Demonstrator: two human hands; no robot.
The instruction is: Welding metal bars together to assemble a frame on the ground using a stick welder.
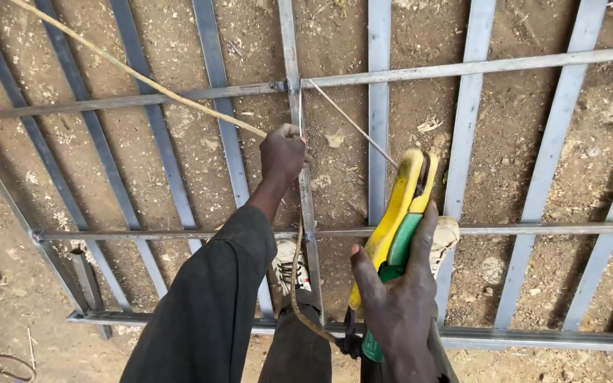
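A: What is seen nearest, below the steel frame's (462,339) bottom rail?

B: A welding electrode holder (394,237) with yellow jaws and a green handle is held upright over that rail. A thin welding rod (355,125) is clamped in its tip and slants up-left to the frame's upper crossbar. A dark cable hangs from the handle's base.

A: How is it gripped?

B: The right hand (396,301) is wrapped tightly round the green handle, thumb laid up one side and fingers closed behind it.

A: And farther up the frame?

B: The left hand (282,153), arm stretched out in a dark sleeve (207,298), is closed on a vertical bar of the frame just below the upper crossbar. A tan cord (136,74) is run up-left from that hand; whether it is pinched cannot be told. White shoes (289,262) are seen on the dirt ground (512,177) between the bars.
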